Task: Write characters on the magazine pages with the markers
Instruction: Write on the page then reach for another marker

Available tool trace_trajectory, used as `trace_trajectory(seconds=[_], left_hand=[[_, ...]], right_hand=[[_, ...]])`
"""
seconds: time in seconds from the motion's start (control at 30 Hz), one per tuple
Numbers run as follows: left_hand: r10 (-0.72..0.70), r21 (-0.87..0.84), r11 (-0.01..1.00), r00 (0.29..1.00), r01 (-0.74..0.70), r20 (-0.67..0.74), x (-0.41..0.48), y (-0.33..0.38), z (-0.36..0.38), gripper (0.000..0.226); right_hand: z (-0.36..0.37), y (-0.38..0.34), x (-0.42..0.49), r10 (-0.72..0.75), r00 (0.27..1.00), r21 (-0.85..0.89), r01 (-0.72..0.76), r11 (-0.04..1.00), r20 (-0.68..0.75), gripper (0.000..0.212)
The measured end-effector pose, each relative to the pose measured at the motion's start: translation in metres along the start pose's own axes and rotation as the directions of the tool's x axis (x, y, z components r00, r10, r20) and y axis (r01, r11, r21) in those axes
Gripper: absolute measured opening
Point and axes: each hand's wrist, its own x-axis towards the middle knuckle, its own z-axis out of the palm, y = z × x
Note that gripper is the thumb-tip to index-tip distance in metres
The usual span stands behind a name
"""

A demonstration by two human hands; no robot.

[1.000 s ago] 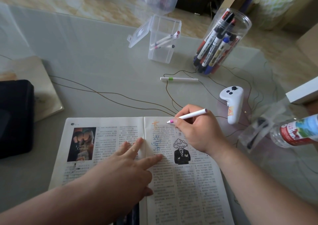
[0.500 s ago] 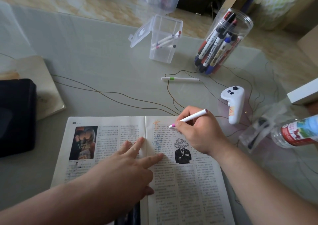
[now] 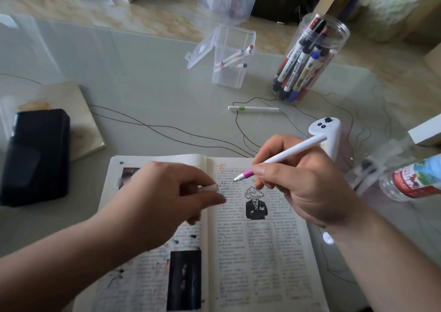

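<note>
Fingers (image 3: pixel 269 168) of right hand (image 3: pixel 310 187) gripping pink-tipped marker (image 3: pixel 286 155), tip pointing at upper right page of magazine (image 3: pixel 262 252), left hand (image 3: pixel 162 197) fingers pinching white cap (image 3: pixel 211 188) above the fold, magazine lying open on bench (image 3: pixel 143 85)

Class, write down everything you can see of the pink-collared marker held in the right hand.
The marker is a slim white barrel, plastic by its look, with a pink collar behind a pale pointed tip. It is uncapped; the left hand pinches a small white piece, perhaps its cap. The right hand grips it near the collar between thumb and fingers. It slants, tip down-left over the right page of the magazine, rear end up-right. Whether the tip touches paper is unclear.
</note>
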Motion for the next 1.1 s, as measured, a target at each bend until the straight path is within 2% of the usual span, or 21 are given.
trace_trajectory(seconds=[0.1,0.23,0.33,0.47,0.67,0.8,0.87,0.97,1.1], left_hand=[[-0.022,-0.041,0.999,0.998,0.024,0.053,-0.008,0.003,0.002,0.008],[-0.039,-0.039,0.998,0.995,0.043,0.095,-0.017,0.012,0.004,0.011],[-0.046,-0.055,0.997,0.993,0.052,0.106,-0.023,0.020,0.008,0.014],[-0.033,-0.027,0.999,0.989,0.037,0.141,-0.032,0.028,0.011,0.018],[0.040,0.011,0.999,0.974,-0.044,0.224,-0.040,0.034,0.013,0.039],[0.115,0.091,0.985,0.949,-0.147,0.293,-0.041,0.034,0.014,0.041],[0.188,0.106,0.969,0.946,-0.222,0.264,-0.041,0.031,0.017,0.040],[0.327,0.096,0.936,0.938,-0.338,0.117,-0.042,0.020,0.025,0.040],[0.468,0.221,0.866,0.882,-0.448,-0.047,-0.039,0.010,0.034,0.037]], right_hand=[[0.003,-0.010,-0.011,-0.051,0.998,0.043,0.049,0.998,0.040,0.003],[0.006,-0.018,-0.024,-0.101,0.993,0.023,0.099,0.995,0.063,0.011],[0.007,-0.020,-0.031,-0.081,0.995,-0.031,0.083,0.996,0.051,0.002],[0.008,-0.022,-0.043,-0.039,0.998,-0.038,0.042,0.998,0.056,0.002],[0.006,-0.026,-0.054,-0.047,0.989,-0.077,0.058,0.995,0.137,0.004],[-0.001,-0.031,-0.058,-0.013,0.982,-0.106,0.034,0.994,0.190,0.007],[-0.001,-0.030,-0.059,0.002,0.984,-0.137,0.024,0.990,0.181,0.008],[0.005,-0.025,-0.059,-0.010,0.993,-0.126,0.025,0.992,0.121,0.012],[0.014,-0.019,-0.060,0.010,1.000,-0.100,-0.010,0.995,-0.001,0.019]])
